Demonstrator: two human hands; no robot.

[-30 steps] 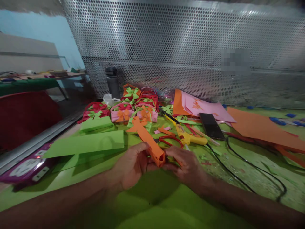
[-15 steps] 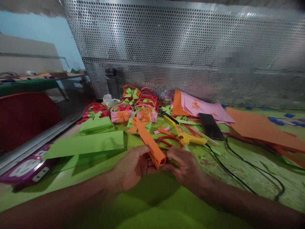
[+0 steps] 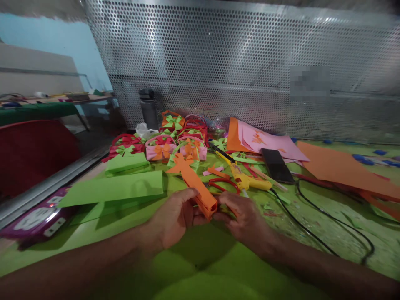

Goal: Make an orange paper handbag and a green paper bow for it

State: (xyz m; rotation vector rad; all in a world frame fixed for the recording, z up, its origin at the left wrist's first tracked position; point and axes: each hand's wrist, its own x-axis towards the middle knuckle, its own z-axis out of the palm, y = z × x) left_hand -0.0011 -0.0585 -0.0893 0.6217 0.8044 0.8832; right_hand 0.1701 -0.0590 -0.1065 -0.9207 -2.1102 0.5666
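Observation:
Over the green tabletop, my left hand [image 3: 175, 216] grips a long folded piece of orange paper [image 3: 197, 187], its thumb on top and fingers underneath. The near end of the piece shows a small hollow opening. At that end my right hand [image 3: 245, 214] is closed, its fingertips pressed to the paper's right edge. Just beyond lie red-handled scissors [image 3: 239, 191], partly hidden by the paper and my hand. An orange paper bow [image 3: 177, 163] is by the far end of the piece; whether it is attached I cannot tell.
A yellow glue gun [image 3: 254, 183] with a black cord and a phone [image 3: 276, 166] lie right of centre. Small paper baskets [image 3: 161, 151] with bows stand behind. Green sheets [image 3: 118, 189] and a purple device [image 3: 40, 218] are left; a dark bottle [image 3: 149, 112] stands by the perforated metal panel.
The orange paper has turned slightly in my fingers, and its near opening looks squarer. Both hands stay almost in place.

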